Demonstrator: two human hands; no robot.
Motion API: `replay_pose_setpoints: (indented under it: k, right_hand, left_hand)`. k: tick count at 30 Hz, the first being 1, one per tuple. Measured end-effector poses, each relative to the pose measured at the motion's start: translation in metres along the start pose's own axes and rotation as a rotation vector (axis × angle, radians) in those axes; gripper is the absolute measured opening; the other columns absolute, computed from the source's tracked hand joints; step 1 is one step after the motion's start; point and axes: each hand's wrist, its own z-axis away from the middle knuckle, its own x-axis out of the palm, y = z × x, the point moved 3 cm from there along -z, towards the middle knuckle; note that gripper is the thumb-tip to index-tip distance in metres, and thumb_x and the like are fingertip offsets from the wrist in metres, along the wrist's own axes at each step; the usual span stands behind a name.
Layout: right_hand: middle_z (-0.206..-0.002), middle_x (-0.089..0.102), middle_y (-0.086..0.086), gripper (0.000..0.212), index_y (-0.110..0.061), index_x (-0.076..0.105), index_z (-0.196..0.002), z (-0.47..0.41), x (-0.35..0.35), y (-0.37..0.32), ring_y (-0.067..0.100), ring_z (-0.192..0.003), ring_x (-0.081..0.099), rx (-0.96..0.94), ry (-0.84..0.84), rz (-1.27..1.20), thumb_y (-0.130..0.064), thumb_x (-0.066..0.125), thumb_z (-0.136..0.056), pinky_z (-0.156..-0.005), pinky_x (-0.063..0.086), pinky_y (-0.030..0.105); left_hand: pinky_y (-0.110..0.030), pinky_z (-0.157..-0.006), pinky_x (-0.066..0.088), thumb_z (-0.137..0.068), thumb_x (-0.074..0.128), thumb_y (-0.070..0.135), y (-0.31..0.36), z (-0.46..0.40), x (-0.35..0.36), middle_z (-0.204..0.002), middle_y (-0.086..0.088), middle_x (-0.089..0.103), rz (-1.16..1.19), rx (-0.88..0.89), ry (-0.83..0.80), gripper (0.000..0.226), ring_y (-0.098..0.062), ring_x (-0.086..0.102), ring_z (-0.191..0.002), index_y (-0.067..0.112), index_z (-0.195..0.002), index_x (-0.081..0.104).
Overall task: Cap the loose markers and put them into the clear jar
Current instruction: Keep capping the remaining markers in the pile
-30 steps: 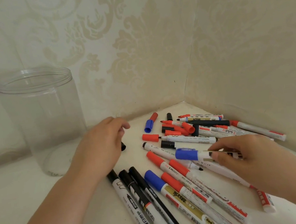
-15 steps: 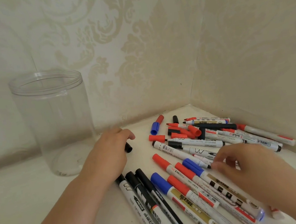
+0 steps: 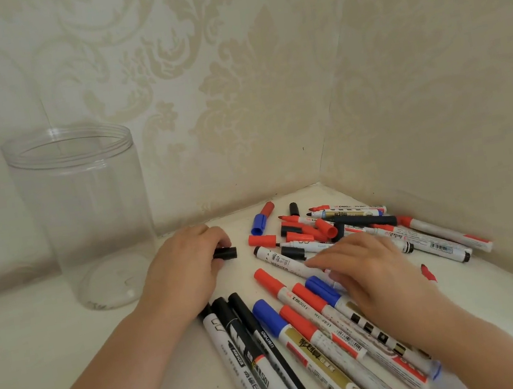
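Observation:
The clear jar (image 3: 85,216) stands empty and upright at the left. My left hand (image 3: 183,272) lies on the surface just right of it, fingers curled round a black cap (image 3: 225,253) whose end sticks out. My right hand (image 3: 370,274) reaches palm-down over the marker pile, fingers stretched toward an uncapped white marker (image 3: 280,260). Capped markers lie in a row at the front: black ones (image 3: 238,347), a blue-capped one (image 3: 268,317), red-capped ones (image 3: 271,282). Loose red caps (image 3: 262,239) and a blue cap (image 3: 258,224) lie near the corner.
Two patterned walls meet in a corner (image 3: 322,177) behind the pile, closing off the back and right. More markers (image 3: 434,234) lie along the right wall, and a red cap (image 3: 428,273) sits alone there. The white surface (image 3: 37,343) stretches left in front of the jar.
My right hand set down the blue-capped marker it held and moved forward-left over the pile. My left hand stayed beside the jar with the black cap.

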Motion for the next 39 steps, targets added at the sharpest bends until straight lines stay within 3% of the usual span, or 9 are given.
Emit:
replay_pose_setpoints:
  k: [4,8,14,19,22,26,32,35,39]
  right_hand:
    - [-0.121,0.060,-0.015,0.033,-0.040,0.053,-0.121,-0.008,0.005,-0.004,0.006,-0.122,0.043,-0.018,-0.039,-0.125,-0.026,0.047,-0.091,-0.099,0.019,0.022]
    - [-0.123,0.058,-0.017,0.033,-0.045,0.049,-0.122,-0.014,0.010,-0.003,0.003,-0.122,0.041,0.019,-0.032,-0.104,-0.035,0.044,-0.091,-0.106,0.017,0.024]
    - [-0.103,0.066,-0.015,0.041,-0.039,0.055,-0.117,-0.014,0.006,-0.007,0.006,-0.097,0.059,0.088,0.137,-0.139,-0.018,0.061,-0.082,-0.100,0.037,0.029]
    - [-0.091,0.057,-0.024,0.048,-0.045,0.049,-0.114,-0.007,-0.009,-0.001,-0.010,-0.085,0.053,0.183,0.248,-0.352,-0.018,0.066,-0.079,-0.065,0.040,0.004]
    - [-0.083,0.063,-0.017,0.048,-0.046,0.048,-0.107,-0.004,-0.014,0.005,-0.007,-0.085,0.056,0.277,0.304,-0.585,-0.019,0.072,-0.074,-0.071,0.043,0.004]
    - [-0.085,0.070,-0.007,0.052,-0.042,0.053,-0.108,-0.002,-0.015,0.009,0.009,-0.085,0.066,0.372,0.357,-0.919,-0.021,0.076,-0.066,-0.081,0.052,0.030]
    - [-0.089,0.074,-0.004,0.052,-0.020,0.057,-0.115,-0.001,-0.022,0.012,0.010,-0.087,0.069,0.390,0.516,-1.363,-0.025,0.065,-0.064,-0.078,0.055,0.021]
    - [-0.092,0.072,-0.009,0.045,-0.027,0.052,-0.115,0.003,-0.033,0.006,0.006,-0.086,0.068,0.328,0.513,-1.256,-0.027,0.059,-0.071,-0.078,0.054,0.020]
    - [-0.086,0.062,-0.029,0.033,-0.051,0.038,-0.103,0.005,-0.036,-0.014,-0.013,-0.092,0.055,0.159,0.282,-0.614,-0.045,0.052,-0.074,-0.075,0.047,0.007]
  left_hand:
    - [-0.024,-0.085,0.039,-0.087,0.056,0.019,0.017,0.003,-0.006,-0.110,0.010,0.053,0.112,0.092,0.039,0.026,-0.011,0.046,-0.105,0.027,-0.112,0.054]
    - [-0.020,-0.085,0.039,-0.088,0.055,0.021,0.032,0.006,-0.005,-0.110,0.013,0.048,0.201,0.159,0.027,0.028,-0.005,0.045,-0.104,0.029,-0.114,0.053]
    - [-0.008,-0.076,0.035,-0.087,0.055,0.019,0.039,0.008,-0.005,-0.109,0.016,0.048,0.252,0.187,-0.009,0.026,-0.001,0.046,-0.099,0.030,-0.111,0.052]
    - [-0.009,-0.077,0.030,-0.089,0.053,0.023,0.040,0.009,-0.005,-0.113,0.014,0.052,0.223,0.189,-0.027,0.029,0.001,0.044,-0.102,0.032,-0.116,0.049]
    - [-0.009,-0.076,0.032,-0.089,0.053,0.024,0.041,0.009,-0.006,-0.112,0.015,0.052,0.219,0.194,-0.017,0.028,0.000,0.045,-0.102,0.032,-0.116,0.049]
    - [-0.006,-0.073,0.033,-0.087,0.055,0.025,0.042,0.009,-0.007,-0.103,0.017,0.051,0.250,0.202,0.009,0.025,0.001,0.044,-0.094,0.032,-0.111,0.051]
    - [-0.004,-0.072,0.034,-0.087,0.053,0.028,0.045,0.009,-0.008,-0.103,0.020,0.049,0.333,0.193,0.051,0.027,0.007,0.046,-0.089,0.033,-0.114,0.050]
    - [-0.003,-0.073,0.034,-0.087,0.054,0.027,0.047,0.010,-0.011,-0.105,0.022,0.048,0.381,0.189,0.067,0.030,0.011,0.046,-0.089,0.034,-0.116,0.050]
    - [0.004,-0.079,0.031,-0.084,0.060,0.020,0.047,0.010,-0.014,-0.094,0.031,0.049,0.462,0.171,0.090,0.028,0.015,0.046,-0.093,0.041,-0.100,0.050]
